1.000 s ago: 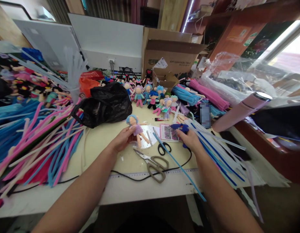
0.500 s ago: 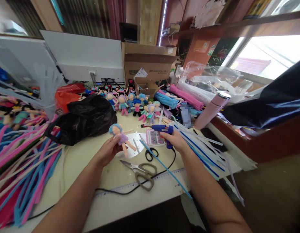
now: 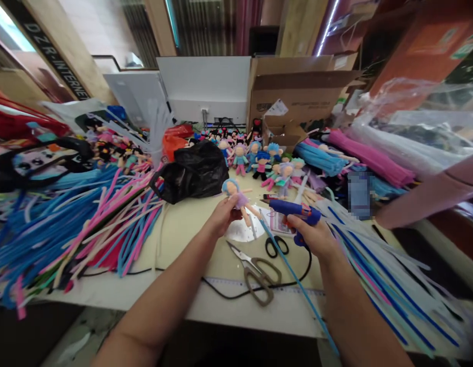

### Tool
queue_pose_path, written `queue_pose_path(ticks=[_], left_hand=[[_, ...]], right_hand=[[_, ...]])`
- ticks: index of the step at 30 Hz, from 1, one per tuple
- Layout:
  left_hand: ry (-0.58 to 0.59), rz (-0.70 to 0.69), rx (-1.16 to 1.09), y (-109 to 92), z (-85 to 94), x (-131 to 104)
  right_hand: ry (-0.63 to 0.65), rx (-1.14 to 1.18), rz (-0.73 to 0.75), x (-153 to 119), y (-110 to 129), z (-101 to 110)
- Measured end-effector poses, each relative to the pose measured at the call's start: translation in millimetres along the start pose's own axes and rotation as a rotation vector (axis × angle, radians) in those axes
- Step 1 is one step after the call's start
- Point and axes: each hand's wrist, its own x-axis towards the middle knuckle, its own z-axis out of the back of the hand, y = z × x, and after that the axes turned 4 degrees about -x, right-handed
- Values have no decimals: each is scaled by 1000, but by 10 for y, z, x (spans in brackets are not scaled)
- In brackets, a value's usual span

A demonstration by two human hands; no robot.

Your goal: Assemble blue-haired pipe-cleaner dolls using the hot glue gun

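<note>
Blue-haired doll (image 3: 241,200) in a lilac dress, blue glue gun (image 3: 290,207)
The doll's limbs are peach; near scissors (image 3: 254,264) have olive-grey handles and silver blades, the tabletop (image 3: 188,227) is pale yellow, whiter along its near edge, left stems (image 3: 70,204) are blue, pink and cream, the far bag (image 3: 198,171) black.

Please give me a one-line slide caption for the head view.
Left hand holds a blue-haired doll, right hand a blue glue gun, above a table with olive-handled scissors.
</note>
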Motion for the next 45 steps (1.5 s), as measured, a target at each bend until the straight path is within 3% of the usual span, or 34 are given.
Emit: queue_pose_path(ticks=[8,17,34,45], left_hand=[[-70,18,49,154,65,38],[-105,-4,60,149,46,2],[-86,-17,59,133,25,-35],[-73,-15,12,126,-1,-51]], right_hand=[[19,-433,286,-126,174,-234],[-1,-621,473,-169,108,-342],[-59,-700,583,-195,151,-418],[-83,-734,578,-217,161,-422]])
